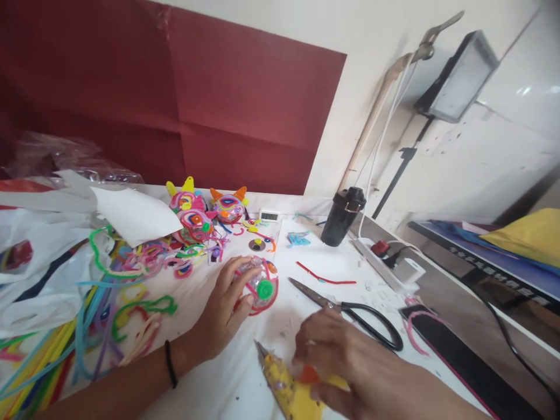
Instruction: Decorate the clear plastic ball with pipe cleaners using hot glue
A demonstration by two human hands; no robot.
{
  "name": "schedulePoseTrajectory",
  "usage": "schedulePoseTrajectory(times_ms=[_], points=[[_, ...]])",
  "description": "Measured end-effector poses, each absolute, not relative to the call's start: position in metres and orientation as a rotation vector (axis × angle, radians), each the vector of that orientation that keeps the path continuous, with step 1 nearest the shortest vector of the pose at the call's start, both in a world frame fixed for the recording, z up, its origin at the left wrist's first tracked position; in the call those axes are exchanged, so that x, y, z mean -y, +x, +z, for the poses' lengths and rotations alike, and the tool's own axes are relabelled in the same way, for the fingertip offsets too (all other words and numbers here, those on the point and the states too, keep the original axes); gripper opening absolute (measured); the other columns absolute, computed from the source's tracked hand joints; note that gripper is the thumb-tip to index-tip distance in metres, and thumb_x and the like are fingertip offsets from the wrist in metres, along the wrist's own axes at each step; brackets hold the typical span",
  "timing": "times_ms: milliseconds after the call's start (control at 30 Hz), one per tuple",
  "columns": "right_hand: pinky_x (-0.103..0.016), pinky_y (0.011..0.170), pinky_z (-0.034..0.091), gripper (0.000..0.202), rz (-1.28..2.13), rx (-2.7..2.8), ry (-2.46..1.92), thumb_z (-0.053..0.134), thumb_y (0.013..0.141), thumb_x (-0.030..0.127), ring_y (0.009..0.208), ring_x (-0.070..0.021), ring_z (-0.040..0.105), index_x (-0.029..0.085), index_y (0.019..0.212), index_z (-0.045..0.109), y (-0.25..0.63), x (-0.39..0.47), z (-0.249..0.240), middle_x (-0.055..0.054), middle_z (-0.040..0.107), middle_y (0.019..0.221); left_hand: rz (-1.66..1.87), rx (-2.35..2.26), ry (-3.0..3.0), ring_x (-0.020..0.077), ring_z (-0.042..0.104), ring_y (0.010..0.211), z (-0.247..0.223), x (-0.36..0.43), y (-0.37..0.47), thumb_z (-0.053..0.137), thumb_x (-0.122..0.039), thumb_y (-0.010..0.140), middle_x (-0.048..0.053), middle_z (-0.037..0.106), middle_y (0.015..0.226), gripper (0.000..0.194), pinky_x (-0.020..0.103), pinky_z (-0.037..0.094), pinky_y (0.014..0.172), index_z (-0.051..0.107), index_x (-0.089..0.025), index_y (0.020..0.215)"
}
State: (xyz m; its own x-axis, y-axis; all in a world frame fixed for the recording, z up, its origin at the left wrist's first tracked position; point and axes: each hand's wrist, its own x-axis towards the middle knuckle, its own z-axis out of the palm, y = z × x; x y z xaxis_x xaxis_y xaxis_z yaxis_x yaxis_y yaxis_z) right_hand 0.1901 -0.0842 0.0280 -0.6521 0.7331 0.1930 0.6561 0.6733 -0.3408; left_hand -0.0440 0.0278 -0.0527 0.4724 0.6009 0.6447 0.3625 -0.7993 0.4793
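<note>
My left hand (227, 303) is wrapped round the left side of a clear ball (265, 271) decorated with pink and red pipe cleaners and a green spiral. The ball rests on the white table. Nearer the front, my right hand (328, 350) is closed around a yellow glue gun (284, 385) with an orange part, its metal tip pointing up and left, apart from the ball. Scissors with black handles (371, 325) lie just beyond my right hand. A bent red pipe cleaner (326, 277) lies behind the scissors.
Finished decorated balls (228, 208) stand at the back beside a small digital display (269, 216). Loose pipe cleaners (56, 356) and plastic bags (44, 251) cover the left side. A black bottle (343, 217), a power strip (385, 268) and a lamp (459, 79) are at the right.
</note>
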Motion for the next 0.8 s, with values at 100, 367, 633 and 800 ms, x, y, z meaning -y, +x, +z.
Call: schedulePoseTrajectory(times_ms=[100,367,633,800], points=[[-0.037,0.092,0.049,0.033,0.383,2.590,-1.168,0.070,0.079,0.014,0.096,-0.0228,0.066,0.026,0.110,0.066,0.198,0.103,0.017,-0.006,0.070,0.103,1.230,-0.822,2.462,0.0287,0.035,0.140,-0.055,-0.030,-0.045,0.041,-0.015,0.096,0.010,0.038,0.147,0.043,0.053,0.030,0.117,0.046,-0.028,0.137],[-0.037,0.096,0.048,0.046,0.262,2.620,-1.089,0.067,0.084,0.025,0.111,-0.0264,0.062,0.024,0.129,0.058,0.202,0.098,-0.020,-0.010,0.068,0.121,1.157,-0.870,2.507,0.0280,0.032,0.142,-0.053,-0.031,-0.049,0.038,-0.017,0.098,0.009,0.034,0.150,0.043,0.054,0.031,0.116,0.041,-0.029,0.140],[-0.036,0.096,0.049,0.033,0.245,2.591,-1.030,0.060,0.091,0.024,0.103,-0.0257,0.065,0.022,0.124,0.062,0.196,0.098,-0.029,-0.010,0.071,0.108,1.159,-0.904,2.480,0.0291,0.028,0.145,-0.053,-0.028,-0.050,0.040,-0.019,0.098,0.010,0.034,0.153,0.058,0.055,0.030,0.116,0.020,-0.033,0.151],[-0.028,0.092,0.054,0.045,0.400,2.509,-1.121,0.068,0.085,0.015,0.102,-0.0244,0.067,0.023,0.129,0.060,0.198,0.107,0.000,-0.010,0.070,0.108,1.162,-0.967,2.421,0.0303,0.027,0.147,-0.058,-0.026,-0.052,0.044,-0.020,0.097,0.011,0.030,0.158,0.070,0.059,0.029,0.116,0.006,-0.034,0.155]])
